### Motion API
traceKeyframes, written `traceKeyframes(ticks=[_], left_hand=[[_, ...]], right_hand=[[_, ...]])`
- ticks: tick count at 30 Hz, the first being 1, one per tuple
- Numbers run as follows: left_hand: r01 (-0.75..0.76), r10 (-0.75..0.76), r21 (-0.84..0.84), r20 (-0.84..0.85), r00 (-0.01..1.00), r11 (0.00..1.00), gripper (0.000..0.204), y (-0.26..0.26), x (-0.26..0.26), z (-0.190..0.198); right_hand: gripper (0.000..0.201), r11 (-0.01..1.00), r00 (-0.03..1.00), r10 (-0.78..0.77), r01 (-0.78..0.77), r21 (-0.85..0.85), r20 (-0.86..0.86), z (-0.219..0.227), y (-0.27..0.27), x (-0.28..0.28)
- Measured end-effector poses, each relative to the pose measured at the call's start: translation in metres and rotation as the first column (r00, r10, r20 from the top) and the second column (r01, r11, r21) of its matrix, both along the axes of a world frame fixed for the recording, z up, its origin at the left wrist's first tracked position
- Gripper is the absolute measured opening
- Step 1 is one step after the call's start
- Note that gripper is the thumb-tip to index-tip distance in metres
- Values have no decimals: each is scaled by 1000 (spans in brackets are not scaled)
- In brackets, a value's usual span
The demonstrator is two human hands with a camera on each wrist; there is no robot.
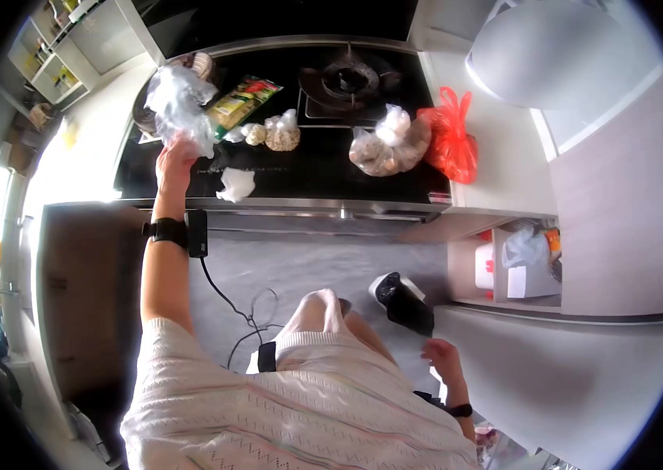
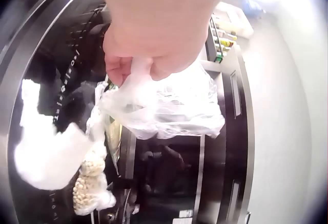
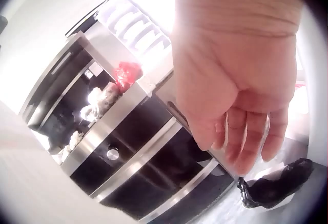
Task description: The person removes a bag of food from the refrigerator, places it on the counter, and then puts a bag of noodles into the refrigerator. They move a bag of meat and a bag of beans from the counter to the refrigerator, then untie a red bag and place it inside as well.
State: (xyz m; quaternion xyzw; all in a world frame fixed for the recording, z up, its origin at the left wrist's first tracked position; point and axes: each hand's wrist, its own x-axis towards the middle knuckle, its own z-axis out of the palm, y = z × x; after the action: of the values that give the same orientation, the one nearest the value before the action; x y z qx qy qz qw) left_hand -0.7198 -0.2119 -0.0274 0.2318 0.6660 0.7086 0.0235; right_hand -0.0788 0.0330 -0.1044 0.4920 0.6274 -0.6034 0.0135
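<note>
My left hand [image 1: 178,159] pinches the gathered top of a clear plastic bag [image 1: 179,98] at the left end of the black stove; in the left wrist view the hand [image 2: 154,34] has thumb and fingers on the bag [image 2: 179,103]. Right of it lie a green and yellow packet [image 1: 242,103], a knotted bag of small pale pieces [image 1: 281,135] and a crumpled white piece [image 1: 236,185]. My right hand [image 1: 443,357] hangs low at my side, holding nothing; the right wrist view shows the hand [image 3: 236,80] with loosely bent fingers.
A filled clear bag [image 1: 382,149] and a red bag [image 1: 453,141] stand at the stove's right side, near the burner [image 1: 349,78]. Below right is an open drawer [image 1: 504,301]. A bin with a black liner [image 1: 406,305] and a cable [image 1: 249,319] are on the floor.
</note>
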Motion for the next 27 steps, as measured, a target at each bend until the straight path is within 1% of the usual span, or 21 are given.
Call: traceKeyframes(ticks=[1, 2, 3, 4, 5, 6, 7, 8, 9, 11, 12, 13, 15, 16, 17, 18, 19, 21, 23, 25, 27], left_hand=[[-55, 36, -157, -124, 992, 986, 26, -9, 3, 8], [-70, 54, 99, 161, 985, 993, 30, -13, 1, 18], [-157, -4, 333, 435, 900, 930, 33, -20, -1, 24], [-211, 77, 261, 445, 892, 942, 40, -28, -1, 28], [-280, 216, 86, 439, 872, 956, 48, -25, 15, 43], [-304, 330, -139, 243, 912, 942, 59, -36, 4, 25], [-349, 379, -347, 21, 925, 871, 70, -37, 5, 22], [-545, 547, -595, -201, 813, 591, 85, -42, 13, 13], [-596, 542, -618, -304, 783, 513, 87, -48, 12, 2], [-634, 476, -650, -438, 763, 418, 81, -54, 14, -11], [-644, 445, -582, -467, 764, 495, 65, -46, 27, -9], [-542, 367, -602, -399, 840, 587, 52, -30, 48, 6], [-551, 209, -563, -557, 804, 617, 41, -8, 60, 12], [-531, 201, -578, -537, 819, 620, 41, -5, 60, 12], [-460, 129, -583, -519, 845, 670, 36, -3, 58, 12], [-386, 56, -583, -502, 863, 715, 30, -1, 55, 13], [-369, 50, -592, -485, 873, 717, 30, 1, 55, 16], [-235, 11, -600, -353, 936, 765, 20, -3, 58, 21], [-155, -65, -632, -311, 948, 759, 20, -8, 63, 21], [42, -232, -670, -197, 952, 741, 18, -10, 72, 22], [112, -316, -700, -169, 934, 705, 16, -7, 80, 28]], right_hand=[[24, 998, 998, 43, -42, 36, -37, -3, 4, -6], [23, 998, 997, 52, -50, 35, -56, -4, 9, -11], [23, 998, 997, 58, -56, 24, -55, -5, 13, -16], [23, 993, 991, 102, -97, 63, -82, -3, 14, -19], [22, 985, 984, 147, -136, 102, -104, 0, 14, -23], [22, 987, 982, 141, -130, 94, -122, 5, 14, -28], [22, 988, 984, 141, -132, 84, -110, 8, 14, -33], [22, 986, 983, 147, -136, 96, -114, 10, 14, -38], [23, 984, 982, 153, -141, 109, -111, 13, 15, -42], [24, 981, 983, 170, -162, 107, -75, 13, 14, -50], [24, 979, 982, 180, -174, 109, -51, 17, 11, -56], [24, 975, 981, 192, -187, 117, -30, 20, 11, -65], [24, 969, 977, 213, -213, 124, 18, 21, 8, -83], [23, 974, 980, 200, -199, 109, 2, 25, 3, -97], [23, 981, 983, 181, -179, 80, -16, 22, -3, -108], [23, 972, 976, 218, -216, 89, -19, 22, -7, -121], [23, 964, 967, 253, -250, 93, -22, 22, -13, -135], [24, 963, 965, 262, -260, 75, -7, 19, -23, -159], [24, 965, 966, 259, -259, 49, 2, 12, -36, -177], [24, 973, 972, 232, -232, 11, -38, -1, -50, -185], [25, 984, 984, 169, -171, -42, -51, -18, -66, -183]])
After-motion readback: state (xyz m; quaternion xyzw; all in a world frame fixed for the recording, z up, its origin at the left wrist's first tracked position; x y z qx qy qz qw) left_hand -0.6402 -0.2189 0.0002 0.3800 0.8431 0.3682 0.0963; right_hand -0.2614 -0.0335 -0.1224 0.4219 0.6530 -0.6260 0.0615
